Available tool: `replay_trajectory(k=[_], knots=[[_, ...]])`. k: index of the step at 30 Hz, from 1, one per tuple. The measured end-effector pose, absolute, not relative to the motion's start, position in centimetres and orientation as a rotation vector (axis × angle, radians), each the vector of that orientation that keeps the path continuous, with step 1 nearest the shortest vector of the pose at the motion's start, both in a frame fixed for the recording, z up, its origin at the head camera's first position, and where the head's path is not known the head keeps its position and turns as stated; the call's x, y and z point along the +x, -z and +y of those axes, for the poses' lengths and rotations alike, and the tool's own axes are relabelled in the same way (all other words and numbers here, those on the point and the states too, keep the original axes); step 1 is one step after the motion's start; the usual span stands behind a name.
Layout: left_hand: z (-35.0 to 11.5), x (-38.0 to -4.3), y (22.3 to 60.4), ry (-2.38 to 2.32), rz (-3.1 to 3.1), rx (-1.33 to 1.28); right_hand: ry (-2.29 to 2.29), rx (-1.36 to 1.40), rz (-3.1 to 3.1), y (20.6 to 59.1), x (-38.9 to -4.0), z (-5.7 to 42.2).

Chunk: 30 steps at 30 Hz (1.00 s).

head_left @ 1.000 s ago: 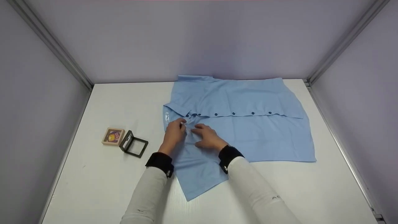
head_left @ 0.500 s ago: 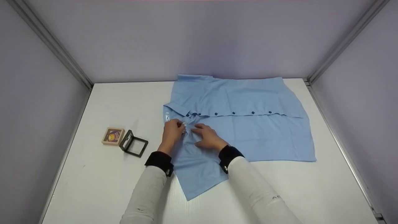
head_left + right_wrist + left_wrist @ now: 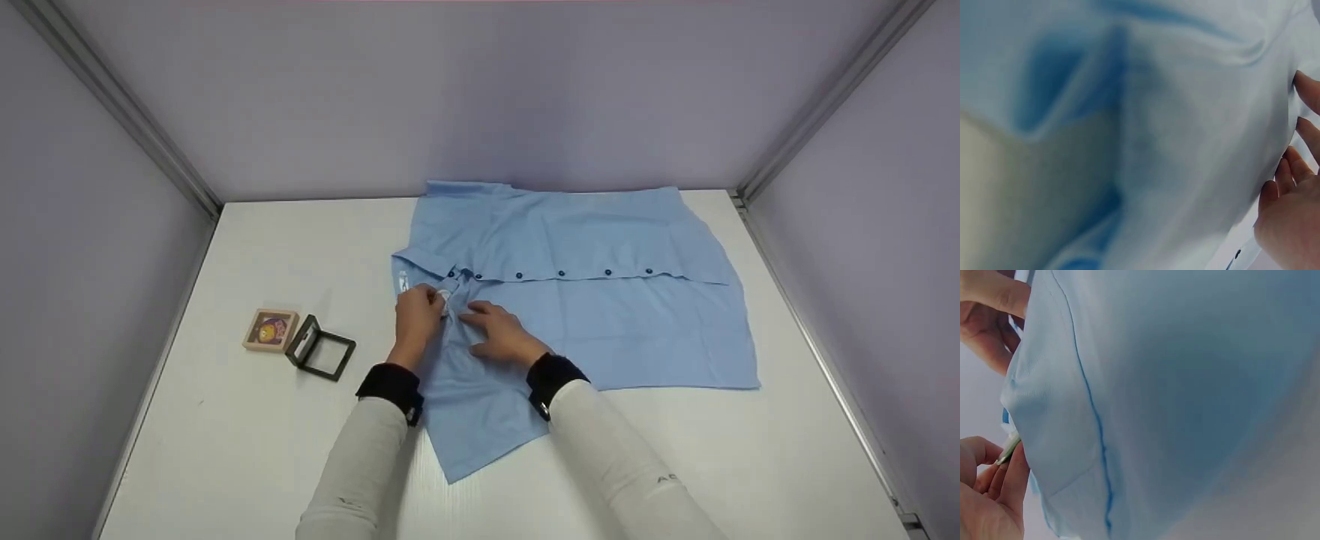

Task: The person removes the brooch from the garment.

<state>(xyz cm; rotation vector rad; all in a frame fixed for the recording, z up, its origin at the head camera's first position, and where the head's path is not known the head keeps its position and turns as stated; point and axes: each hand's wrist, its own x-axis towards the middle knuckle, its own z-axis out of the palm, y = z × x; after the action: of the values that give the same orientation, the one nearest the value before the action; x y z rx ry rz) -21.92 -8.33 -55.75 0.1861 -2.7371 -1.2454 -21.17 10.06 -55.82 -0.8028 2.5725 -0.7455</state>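
A light blue shirt (image 3: 637, 330) with dark buttons lies spread out, its collar toward the left. Near the collar, my left hand (image 3: 418, 315) pinches a small whitish disc (image 3: 444, 301) between thumb and fingers. Its thin shiny edge shows in the left wrist view, where the disc (image 3: 1009, 449) sits right at the cloth. To the right, my right hand (image 3: 504, 331) rests on the shirt front with fingers spread and thumb apart. Close up in the right wrist view, its fingertips (image 3: 1283, 174) touch the fabric.
Left of the shirt stand a small wooden frame box (image 3: 271, 330) with a round purple and yellow picture inside and an opened black frame case (image 3: 322, 354). The white table (image 3: 202, 450) has grey walls at the back and both sides.
My left hand has shifted slightly left and its fingers have drawn together around the disc, which shows more now. My right hand has stayed in place on the shirt.
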Motion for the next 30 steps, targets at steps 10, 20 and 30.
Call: replay_trajectory(k=[10,20,30], knots=[[-8.9,-21.6,55.9,1.679,-2.519,0.412,0.7,-0.837,2.597,56.1,-21.2,10.0],[-9.5,-21.8,56.7,2.137,-2.377,0.627,0.644,-0.806,2.553,55.5,-20.5,10.6],[-10.4,-21.9,56.6,2.314,-2.282,0.779,0.723,-0.847,2.686,55.0,-20.5,9.3]])
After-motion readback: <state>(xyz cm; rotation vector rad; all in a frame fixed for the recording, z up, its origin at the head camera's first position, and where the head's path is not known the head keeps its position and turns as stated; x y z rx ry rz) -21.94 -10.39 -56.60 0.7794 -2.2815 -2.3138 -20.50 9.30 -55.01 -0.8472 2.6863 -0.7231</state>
